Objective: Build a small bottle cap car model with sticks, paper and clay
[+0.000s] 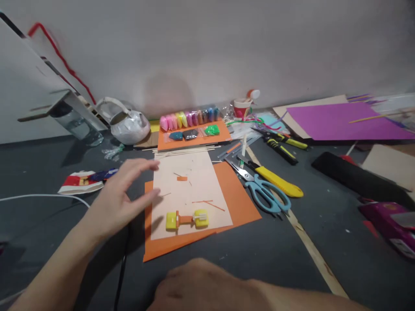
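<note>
1. Left hand (118,198) hovering, thumb and fingers parted, at the one pale paper's (201,177) edge!
2. Right hand (197,285) low, fingers hidden; can't tell its grip.
3. Just beyond it: one model (186,219), two yellow blocks (171,220).
4. Right of both: one scissors (256,182), one knife (279,181).

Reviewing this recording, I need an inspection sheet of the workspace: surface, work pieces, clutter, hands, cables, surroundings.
Surface: dark grey tabletop, specked.
Work pieces: small yellow-and-orange piece on cream rectangular paper, over orange sheet.
Clutter: blue-handled metal scissors and yellow-handled tool, right of the paper; small orange scrap on it.
Hands: left hand open, nothing held; right hand cut off by frame, grip unclear.
Cables: thin white, left; black, front.
Surroundings: plain grey wall.
</note>
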`<state>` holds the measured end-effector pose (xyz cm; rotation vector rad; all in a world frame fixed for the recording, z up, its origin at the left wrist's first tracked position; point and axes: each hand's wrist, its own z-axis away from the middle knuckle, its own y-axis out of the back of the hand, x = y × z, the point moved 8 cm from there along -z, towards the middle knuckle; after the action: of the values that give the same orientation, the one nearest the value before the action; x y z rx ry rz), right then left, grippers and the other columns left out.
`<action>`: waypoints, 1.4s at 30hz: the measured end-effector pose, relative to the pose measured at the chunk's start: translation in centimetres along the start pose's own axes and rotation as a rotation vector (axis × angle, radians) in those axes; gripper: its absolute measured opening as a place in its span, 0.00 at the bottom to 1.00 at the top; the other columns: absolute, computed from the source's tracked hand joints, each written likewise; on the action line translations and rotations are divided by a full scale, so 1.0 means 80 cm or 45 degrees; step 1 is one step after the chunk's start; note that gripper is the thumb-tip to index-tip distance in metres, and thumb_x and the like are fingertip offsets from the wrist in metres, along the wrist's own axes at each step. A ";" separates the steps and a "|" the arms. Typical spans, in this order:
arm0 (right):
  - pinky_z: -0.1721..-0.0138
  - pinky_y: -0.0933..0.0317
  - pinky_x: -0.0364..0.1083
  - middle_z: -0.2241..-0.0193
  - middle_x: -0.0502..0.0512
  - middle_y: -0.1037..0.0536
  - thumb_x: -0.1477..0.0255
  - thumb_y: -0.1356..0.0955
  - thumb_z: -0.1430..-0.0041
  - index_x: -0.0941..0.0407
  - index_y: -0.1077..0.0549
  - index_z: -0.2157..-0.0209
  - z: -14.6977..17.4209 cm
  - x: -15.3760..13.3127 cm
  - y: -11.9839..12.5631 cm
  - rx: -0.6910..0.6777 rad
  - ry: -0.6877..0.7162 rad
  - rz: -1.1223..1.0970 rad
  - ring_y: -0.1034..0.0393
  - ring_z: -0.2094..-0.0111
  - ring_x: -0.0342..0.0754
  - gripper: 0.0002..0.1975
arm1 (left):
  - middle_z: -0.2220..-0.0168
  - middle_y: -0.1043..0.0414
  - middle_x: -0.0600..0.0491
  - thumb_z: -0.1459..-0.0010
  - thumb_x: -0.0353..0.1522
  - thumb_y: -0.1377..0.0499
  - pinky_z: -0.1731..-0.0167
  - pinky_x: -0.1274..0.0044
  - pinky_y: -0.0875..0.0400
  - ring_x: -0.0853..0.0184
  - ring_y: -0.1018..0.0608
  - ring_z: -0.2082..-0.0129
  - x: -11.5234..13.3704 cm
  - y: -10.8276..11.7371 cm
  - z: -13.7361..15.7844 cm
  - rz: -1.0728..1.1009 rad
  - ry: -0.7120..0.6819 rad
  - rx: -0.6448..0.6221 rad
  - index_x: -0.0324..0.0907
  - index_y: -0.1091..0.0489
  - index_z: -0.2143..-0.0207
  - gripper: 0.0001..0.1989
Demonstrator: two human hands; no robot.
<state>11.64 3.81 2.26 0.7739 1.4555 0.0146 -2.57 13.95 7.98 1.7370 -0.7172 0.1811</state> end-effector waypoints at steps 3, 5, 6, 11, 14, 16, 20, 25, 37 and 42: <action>0.60 0.31 0.50 0.65 0.57 0.22 0.66 0.35 0.31 0.57 0.25 0.57 0.023 0.015 0.047 0.110 -0.023 0.105 0.28 0.63 0.50 0.11 | 0.39 0.37 0.51 0.39 0.40 0.39 0.39 0.66 0.39 0.58 0.35 0.38 -0.007 -0.045 0.045 0.031 0.047 -0.456 0.52 0.39 0.41 0.25; 0.62 0.32 0.51 0.65 0.59 0.23 0.69 0.36 0.31 0.59 0.25 0.59 0.039 0.033 0.093 0.340 -0.125 0.437 0.28 0.63 0.52 0.10 | 0.39 0.38 0.51 0.40 0.40 0.37 0.39 0.63 0.41 0.56 0.36 0.37 -0.014 -0.066 0.065 0.020 0.094 -0.611 0.53 0.39 0.40 0.26; 0.61 0.32 0.53 0.62 0.61 0.23 0.70 0.35 0.32 0.59 0.26 0.58 0.045 0.042 0.108 0.395 -0.180 0.586 0.29 0.61 0.55 0.09 | 0.40 0.37 0.51 0.40 0.40 0.37 0.40 0.63 0.40 0.56 0.36 0.38 -0.017 -0.075 0.071 0.010 0.111 -0.655 0.53 0.38 0.41 0.26; 0.43 0.38 0.64 0.45 0.69 0.30 0.63 0.27 0.41 0.61 0.29 0.51 0.042 0.080 0.118 0.347 -0.161 0.886 0.40 0.41 0.66 0.21 | 0.49 0.30 0.49 0.38 0.37 0.40 0.47 0.62 0.39 0.56 0.31 0.46 -0.007 -0.108 0.066 -0.026 0.073 -0.681 0.46 0.32 0.50 0.15; 0.37 0.43 0.65 0.42 0.67 0.33 0.66 0.28 0.40 0.60 0.28 0.54 0.033 0.093 0.109 0.298 -0.131 0.884 0.48 0.35 0.66 0.16 | 0.54 0.29 0.50 0.38 0.34 0.40 0.51 0.64 0.39 0.58 0.29 0.50 0.001 -0.117 0.059 -0.032 0.015 -0.617 0.45 0.32 0.54 0.10; 0.37 0.43 0.65 0.42 0.67 0.32 0.69 0.30 0.38 0.60 0.27 0.55 0.030 0.096 0.110 0.291 -0.129 0.874 0.48 0.34 0.66 0.12 | 0.55 0.28 0.51 0.38 0.33 0.41 0.53 0.66 0.39 0.59 0.29 0.52 0.004 -0.119 0.056 -0.030 -0.014 -0.569 0.44 0.32 0.56 0.08; 0.38 0.43 0.67 0.41 0.67 0.32 0.71 0.31 0.38 0.60 0.28 0.52 0.029 0.095 0.123 0.318 -0.113 0.899 0.48 0.34 0.67 0.13 | 0.56 0.27 0.51 0.38 0.31 0.42 0.53 0.66 0.39 0.60 0.28 0.53 0.008 -0.122 0.052 -0.007 -0.035 -0.464 0.43 0.33 0.56 0.08; 0.37 0.43 0.65 0.43 0.65 0.30 0.66 0.28 0.40 0.59 0.27 0.52 0.030 0.101 0.128 0.271 -0.128 0.833 0.47 0.34 0.65 0.17 | 0.57 0.27 0.51 0.39 0.30 0.41 0.53 0.66 0.38 0.60 0.27 0.55 0.007 -0.130 0.051 0.030 -0.011 -0.462 0.43 0.33 0.56 0.08; 0.56 0.34 0.48 0.58 0.57 0.21 0.70 0.37 0.30 0.56 0.25 0.58 0.020 0.110 0.186 0.290 -0.439 0.819 0.26 0.57 0.50 0.10 | 0.58 0.26 0.53 0.34 0.34 0.43 0.56 0.74 0.32 0.65 0.24 0.56 -0.054 -0.073 0.056 0.274 0.230 0.117 0.47 0.29 0.57 0.05; 0.62 0.36 0.46 0.63 0.54 0.19 0.73 0.33 0.34 0.56 0.23 0.60 -0.023 0.122 0.215 0.249 -0.565 1.019 0.24 0.62 0.50 0.06 | 0.62 0.25 0.52 0.37 0.27 0.41 0.58 0.74 0.30 0.65 0.24 0.60 -0.049 -0.065 0.059 0.078 0.021 0.345 0.45 0.29 0.61 0.04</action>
<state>19.13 22.19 2.00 1.3820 0.6675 0.2951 -3.97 11.68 0.43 1.9691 -0.7612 0.3476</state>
